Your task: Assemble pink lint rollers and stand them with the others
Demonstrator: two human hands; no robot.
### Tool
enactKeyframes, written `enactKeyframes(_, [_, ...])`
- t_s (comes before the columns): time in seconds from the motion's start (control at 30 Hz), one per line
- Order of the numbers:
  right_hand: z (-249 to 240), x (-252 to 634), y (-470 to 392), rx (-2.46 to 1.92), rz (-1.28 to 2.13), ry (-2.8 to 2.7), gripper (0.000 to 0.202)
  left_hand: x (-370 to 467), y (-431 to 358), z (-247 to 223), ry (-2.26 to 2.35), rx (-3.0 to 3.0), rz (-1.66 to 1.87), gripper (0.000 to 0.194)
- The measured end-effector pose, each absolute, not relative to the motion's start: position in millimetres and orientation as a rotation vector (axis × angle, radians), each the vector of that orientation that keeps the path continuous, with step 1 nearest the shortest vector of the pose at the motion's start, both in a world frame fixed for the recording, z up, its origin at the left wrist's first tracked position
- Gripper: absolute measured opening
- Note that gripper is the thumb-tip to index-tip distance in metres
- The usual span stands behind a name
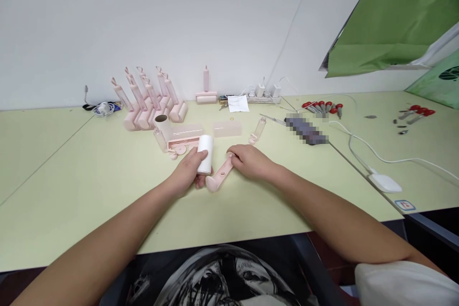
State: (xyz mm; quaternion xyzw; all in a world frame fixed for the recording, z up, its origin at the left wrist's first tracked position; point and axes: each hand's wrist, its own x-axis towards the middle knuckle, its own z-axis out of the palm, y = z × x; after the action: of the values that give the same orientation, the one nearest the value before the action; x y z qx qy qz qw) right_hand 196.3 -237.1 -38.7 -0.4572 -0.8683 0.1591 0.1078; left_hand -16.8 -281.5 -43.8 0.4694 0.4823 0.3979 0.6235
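Note:
My left hand (189, 168) is closed around a white lint-roller refill roll (205, 153), held upright above the table. Beside it, my right hand (247, 160) grips one end of a pink lint-roller frame (222, 175), which slants toward me with its rounded end near the roll. The roll and the frame look slightly apart. Just behind my left hand lie an open pink roller part (184, 143), small pink round pieces (180, 150) and a clear handle (160, 139). Another clear handle (258, 129) lies beyond my right hand.
Several assembled pink lint rollers (143, 117) stand at the back left, one more (206, 98) by the wall. A cardboard tube (163, 126), clear covers (227, 128), a power strip (265, 99), a blurred dark object (306, 129), red-handled tools (324, 106) and a white charger (385, 182) lie about.

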Motion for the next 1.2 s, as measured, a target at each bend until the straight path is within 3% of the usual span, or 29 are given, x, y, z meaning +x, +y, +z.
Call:
enactKeyframes(0.3, [-37.8, 195.7, -240.5, -1.377, 0.657, -2.414, 0.041, -14.1, -286.2, -41.2, 1.185, 1.135, 0.772, 0.028])
enactKeyframes(0.73, [-34.9, 200.4, -237.7, -1.261, 1.466, -2.122, 0.013, -16.6, -284.1, -40.4, 1.236, 1.153, 0.685, 0.032])
enactKeyframes(1.2, [-34.2, 203.9, -230.5, -1.165, 1.692, -1.94, 0.011, -19.9, -284.5, -37.5, 1.15, 1.27, 0.578, 0.036])
